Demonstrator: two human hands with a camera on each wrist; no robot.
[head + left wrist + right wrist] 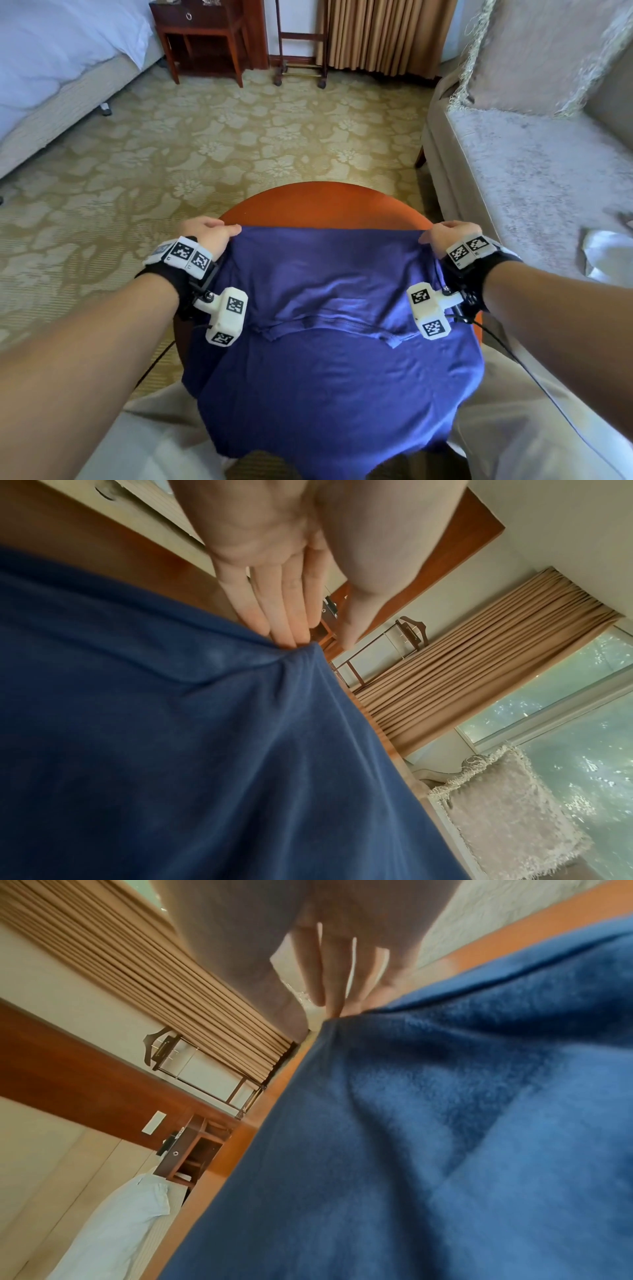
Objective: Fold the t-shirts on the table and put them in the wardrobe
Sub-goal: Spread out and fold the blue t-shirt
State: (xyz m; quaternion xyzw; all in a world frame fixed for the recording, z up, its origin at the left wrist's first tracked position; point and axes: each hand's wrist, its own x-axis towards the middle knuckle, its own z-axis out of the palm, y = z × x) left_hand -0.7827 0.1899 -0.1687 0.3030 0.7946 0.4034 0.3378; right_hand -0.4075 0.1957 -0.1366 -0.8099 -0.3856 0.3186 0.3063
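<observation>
A blue t-shirt [329, 342] lies spread over the round orange-brown table [325, 205], its near part hanging off the edge onto my lap. A hemmed edge crosses its middle. My left hand [233, 231] pinches the far left corner of the shirt, and my right hand [426, 238] pinches the far right corner. In the left wrist view the fingers [287, 626] meet the bunched corner of the t-shirt [205, 723]. In the right wrist view the fingertips [334, 1004] sit on the corner of the t-shirt [445, 1123]. The wardrobe is out of view.
A grey sofa [513, 171] stands close on the right with a white cloth [606, 253] on its seat. A bed [51, 68] is at the far left, a wooden nightstand [202, 37] and a valet stand [301, 51] by the curtain. Patterned carpet [239, 137] lies beyond the table.
</observation>
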